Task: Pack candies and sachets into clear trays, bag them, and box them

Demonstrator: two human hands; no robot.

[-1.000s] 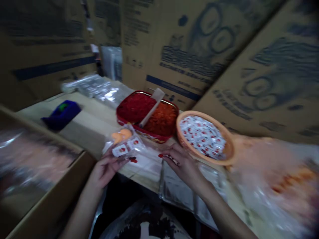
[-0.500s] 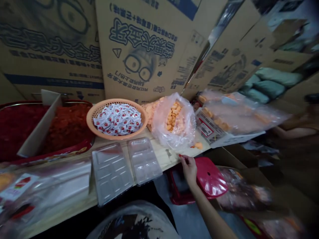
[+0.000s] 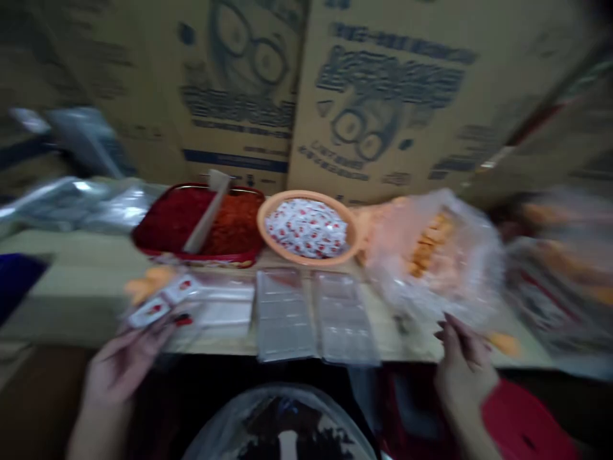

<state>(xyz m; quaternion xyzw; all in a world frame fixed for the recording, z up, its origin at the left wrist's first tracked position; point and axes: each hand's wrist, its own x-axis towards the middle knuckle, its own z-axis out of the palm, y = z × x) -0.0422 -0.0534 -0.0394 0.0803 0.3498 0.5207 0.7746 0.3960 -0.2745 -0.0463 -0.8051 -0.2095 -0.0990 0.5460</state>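
My left hand (image 3: 122, 364) grips a clear plastic tray (image 3: 191, 306) at the table's front edge; the tray holds small red-and-white sachets and an orange piece. My right hand (image 3: 462, 364) is at the right front edge, fingers curled, beside a clear bag of orange snacks (image 3: 431, 255). Motion blur hides whether it holds anything. An empty open clear clamshell tray (image 3: 313, 313) lies between my hands. Behind it stand an orange basket (image 3: 268, 227) of red-and-white sachets and a red tin (image 3: 191, 255) with dark red and orange-red shreds split by a cardboard divider.
Printed cardboard boxes (image 3: 373, 96) wall in the back of the table. Clear plastic packaging (image 3: 81, 204) lies at the back left, a dark blue thing (image 3: 16, 281) at the far left. A red stool (image 3: 522, 428) sits below on the right. More bagged goods (image 3: 560, 275) are at the far right.
The view swung right and then back toward the middle. My right hand left the tray, went to the right table edge and now sits by the snack bag. My left hand still holds the filled tray.
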